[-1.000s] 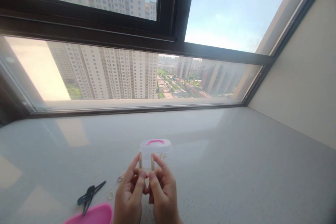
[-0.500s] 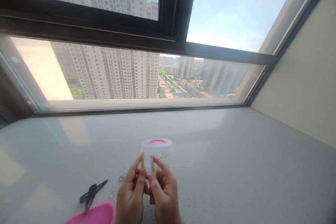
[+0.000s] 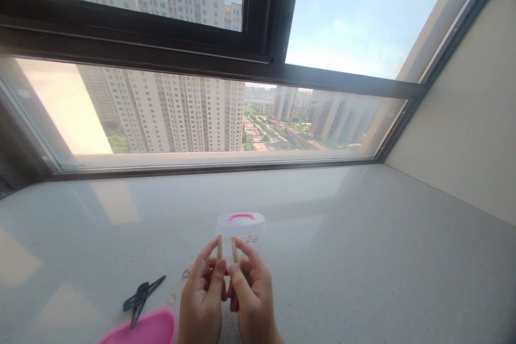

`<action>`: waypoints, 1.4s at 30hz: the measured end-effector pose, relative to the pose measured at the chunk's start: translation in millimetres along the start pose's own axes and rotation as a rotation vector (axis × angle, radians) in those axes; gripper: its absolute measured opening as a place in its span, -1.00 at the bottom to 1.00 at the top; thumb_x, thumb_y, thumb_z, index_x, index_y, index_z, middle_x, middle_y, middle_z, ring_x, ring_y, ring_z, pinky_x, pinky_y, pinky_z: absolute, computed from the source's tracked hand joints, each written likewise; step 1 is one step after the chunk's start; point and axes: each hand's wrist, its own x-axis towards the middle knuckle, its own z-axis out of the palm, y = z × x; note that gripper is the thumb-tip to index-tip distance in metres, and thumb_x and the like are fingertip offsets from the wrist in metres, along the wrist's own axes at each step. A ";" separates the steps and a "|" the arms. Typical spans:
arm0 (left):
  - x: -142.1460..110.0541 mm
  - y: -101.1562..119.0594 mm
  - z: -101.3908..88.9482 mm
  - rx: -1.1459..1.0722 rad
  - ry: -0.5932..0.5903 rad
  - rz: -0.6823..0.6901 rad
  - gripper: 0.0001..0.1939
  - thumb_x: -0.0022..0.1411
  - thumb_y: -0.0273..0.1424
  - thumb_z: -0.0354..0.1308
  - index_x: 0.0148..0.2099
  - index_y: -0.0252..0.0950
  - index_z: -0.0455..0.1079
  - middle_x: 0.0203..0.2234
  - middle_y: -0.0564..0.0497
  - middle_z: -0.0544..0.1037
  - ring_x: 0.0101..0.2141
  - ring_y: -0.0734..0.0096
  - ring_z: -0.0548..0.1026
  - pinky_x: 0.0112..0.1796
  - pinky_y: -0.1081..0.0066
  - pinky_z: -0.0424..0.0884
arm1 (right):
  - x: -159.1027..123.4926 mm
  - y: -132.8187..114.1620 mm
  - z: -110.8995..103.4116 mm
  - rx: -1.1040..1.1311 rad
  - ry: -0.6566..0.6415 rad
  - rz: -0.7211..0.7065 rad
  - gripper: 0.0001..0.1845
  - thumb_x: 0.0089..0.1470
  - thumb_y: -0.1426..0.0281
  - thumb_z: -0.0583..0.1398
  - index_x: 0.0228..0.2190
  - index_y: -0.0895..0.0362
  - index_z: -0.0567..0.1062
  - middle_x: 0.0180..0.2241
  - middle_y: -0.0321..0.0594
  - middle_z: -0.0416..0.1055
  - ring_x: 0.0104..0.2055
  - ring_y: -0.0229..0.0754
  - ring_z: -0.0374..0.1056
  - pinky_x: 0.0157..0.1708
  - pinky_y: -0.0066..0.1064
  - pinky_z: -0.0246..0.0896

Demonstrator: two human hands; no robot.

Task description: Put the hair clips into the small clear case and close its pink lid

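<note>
l hand [image 3: 201,301] & r hand [image 3: 253,295] side by side at ctr, fingers of each pinched shut on own thin tan strip, l strip [image 3: 219,247] & r strip [image 3: 234,251] approx upright w/ a narrow gap btwn, box [image 3: 241,222] beyond at 12 o'clock. counter [image 3: 363,236] runs wide to 3 o'clock, meets wall [image 3: 463,145] at 2 & window frame [image 3: 217,170] at 12, w/ dark clips [image 3: 139,296] & pink tray [image 3: 149,329] nearer 9. tray cut off at bottom, box front partly hidden, strips' lower ends covered, type unclear.
</note>
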 end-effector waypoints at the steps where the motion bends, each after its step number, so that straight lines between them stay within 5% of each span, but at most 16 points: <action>1: 0.0 0.4 0.1 0.000 -0.003 -0.004 -0.53 0.13 -0.20 0.18 0.07 -0.21 0.27 -0.59 0.17 0.41 -0.68 0.55 0.30 -0.69 0.56 0.30 | 0.0 -0.8 0.2 0.001 0.000 0.004 -0.38 -0.03 0.02 0.20 -0.04 0.18 0.39 -0.63 -0.45 0.15 -0.71 -0.43 0.04 -0.80 -0.62 -0.07; 20: -0.2 0.4 2.2 -0.033 -0.013 0.005 -0.55 0.10 -0.19 0.21 0.03 -0.19 0.28 -0.64 0.18 0.38 -0.73 0.51 0.28 -0.77 0.52 0.29 | 0.5 2.5 -1.8 0.136 -0.091 0.110 -0.40 -0.02 0.12 0.22 -0.01 0.12 0.22 -0.57 -0.40 0.30 -0.69 -0.41 0.03 -0.79 -0.64 -0.13; 29: 0.4 -1.0 1.8 -0.019 0.015 0.019 -0.57 0.09 -0.21 0.22 0.00 -0.19 0.31 -0.63 0.17 0.39 -0.71 0.52 0.30 -0.72 0.55 0.30 | 0.8 3.5 -1.8 0.141 -0.089 0.115 -0.22 -0.03 0.10 0.24 0.12 0.10 0.06 -0.57 -0.41 0.30 -0.69 -0.41 0.03 -0.79 -0.64 -0.14; 42: -0.9 0.8 1.6 -0.038 0.020 -0.018 -0.50 0.08 -0.17 0.22 0.05 -0.21 0.31 -0.64 0.18 0.39 -0.77 0.53 0.27 -0.78 0.51 0.28 | 0.3 13.8 -1.3 0.148 -0.088 0.093 -0.26 -0.03 0.09 0.24 0.11 0.16 0.21 -0.58 -0.39 0.25 -0.71 -0.43 0.02 -0.77 -0.61 -0.10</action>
